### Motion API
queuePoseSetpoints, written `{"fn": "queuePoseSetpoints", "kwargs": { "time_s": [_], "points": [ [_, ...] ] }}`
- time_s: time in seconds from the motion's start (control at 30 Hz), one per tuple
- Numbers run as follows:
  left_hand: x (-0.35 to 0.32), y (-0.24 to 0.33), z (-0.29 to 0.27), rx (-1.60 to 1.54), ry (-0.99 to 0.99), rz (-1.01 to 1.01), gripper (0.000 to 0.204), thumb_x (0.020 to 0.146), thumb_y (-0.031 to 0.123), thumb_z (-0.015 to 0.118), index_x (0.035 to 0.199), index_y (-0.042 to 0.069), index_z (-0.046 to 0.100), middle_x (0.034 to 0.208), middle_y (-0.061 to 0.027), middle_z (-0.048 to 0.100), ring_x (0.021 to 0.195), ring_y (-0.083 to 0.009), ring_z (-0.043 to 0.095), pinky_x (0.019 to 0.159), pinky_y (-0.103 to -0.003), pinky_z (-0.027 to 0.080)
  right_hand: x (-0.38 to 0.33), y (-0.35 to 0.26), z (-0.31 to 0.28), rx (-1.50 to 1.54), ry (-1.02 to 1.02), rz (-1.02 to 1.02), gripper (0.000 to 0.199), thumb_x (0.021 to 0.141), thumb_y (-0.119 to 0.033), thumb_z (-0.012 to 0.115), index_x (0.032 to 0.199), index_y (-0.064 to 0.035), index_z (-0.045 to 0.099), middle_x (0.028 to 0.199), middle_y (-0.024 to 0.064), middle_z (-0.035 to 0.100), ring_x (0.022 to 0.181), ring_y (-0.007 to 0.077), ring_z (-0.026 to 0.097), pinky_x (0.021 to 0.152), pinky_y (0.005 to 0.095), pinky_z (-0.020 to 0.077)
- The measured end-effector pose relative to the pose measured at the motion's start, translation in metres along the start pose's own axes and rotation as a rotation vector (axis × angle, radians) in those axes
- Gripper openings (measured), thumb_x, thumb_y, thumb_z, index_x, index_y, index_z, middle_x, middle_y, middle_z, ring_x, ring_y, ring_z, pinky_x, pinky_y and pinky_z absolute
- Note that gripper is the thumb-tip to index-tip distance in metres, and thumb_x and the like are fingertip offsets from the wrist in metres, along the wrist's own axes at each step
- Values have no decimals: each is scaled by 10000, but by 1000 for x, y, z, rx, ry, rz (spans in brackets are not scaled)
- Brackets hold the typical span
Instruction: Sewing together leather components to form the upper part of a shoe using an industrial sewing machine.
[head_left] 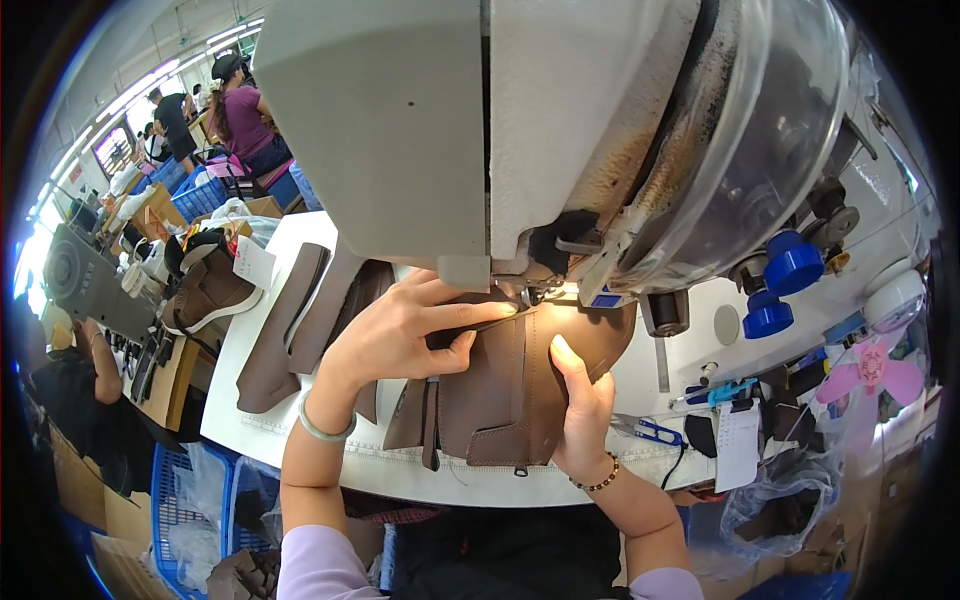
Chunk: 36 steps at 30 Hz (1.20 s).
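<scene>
Under the left hand (400,325), brown piece (490,390) on the table (490,488), with index straight, its tip just short of the presser foot (530,294); thumb spread apart from index, a raised edge between them, impossible to tell whether pinched. Under the right hand (587,410), same brown piece, right part, with thumb flat on top and pointing up toward the foot; other fingers curled and partly hidden, their grip impossible to tell.

Along the brown piece, a stitched seam and long axis from the foot back toward the wearer, nearly straight up and down in view; squared end with zipper pull (520,471) pointing to the wearer, rounded edge out to the right.

Above, big grey sewing machine (370,130). To the left, brown strips (275,350), slanting, then a brown shoe (212,285). To the right, blue-handled snips (655,432), blue knobs (795,265), pink fan (870,370). Far left, people at work beyond blue crates.
</scene>
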<state>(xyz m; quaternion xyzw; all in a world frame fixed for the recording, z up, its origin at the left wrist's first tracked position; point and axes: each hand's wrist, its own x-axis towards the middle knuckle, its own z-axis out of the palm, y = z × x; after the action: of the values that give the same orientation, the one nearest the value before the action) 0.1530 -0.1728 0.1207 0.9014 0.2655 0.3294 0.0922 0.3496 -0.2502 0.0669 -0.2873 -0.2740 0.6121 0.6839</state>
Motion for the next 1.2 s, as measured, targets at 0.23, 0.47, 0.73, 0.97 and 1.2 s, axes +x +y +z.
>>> {"fn": "queuePoseSetpoints", "kwargs": {
  "time_s": [0.23,0.47,0.73,0.97,1.2],
  "points": [
    [-2,-6,4,-32,6,-41,498,656,49,690,1136,172,738,1102,-59,702,960,-288,601,921,-392,500,1,-1,1,10,6,1,190,949,-124,613,1109,-24,594,1045,29,641,923,87,601,817,256,483],
    [-2,-10,7,-96,38,-18,508,646,38,690,1135,168,742,1078,-71,709,946,-279,601,892,-376,501,2,2,-2,2,20,-9,187,946,-119,626,1107,-28,598,1032,13,636,918,70,587,824,244,472],
    [-1,-9,8,-117,56,-3,494,639,35,693,1117,150,745,1053,-72,714,903,-275,612,891,-365,497,2,0,-1,-7,46,-6,176,946,-115,627,1098,-29,603,1019,10,638,905,67,588,820,243,471],
    [-1,-5,6,-86,36,-65,494,643,46,698,1120,166,745,996,-89,715,855,-275,599,857,-360,492,3,-5,-1,-3,43,40,177,952,-139,627,1095,-38,607,987,7,644,872,72,597,780,250,484],
    [-1,-7,8,-82,46,-51,491,646,44,703,1119,168,745,993,-91,713,850,-276,596,853,-362,492,3,1,-1,-9,67,3,178,951,-142,631,1097,-42,608,1002,4,641,883,68,594,793,243,479]
  ]
}}
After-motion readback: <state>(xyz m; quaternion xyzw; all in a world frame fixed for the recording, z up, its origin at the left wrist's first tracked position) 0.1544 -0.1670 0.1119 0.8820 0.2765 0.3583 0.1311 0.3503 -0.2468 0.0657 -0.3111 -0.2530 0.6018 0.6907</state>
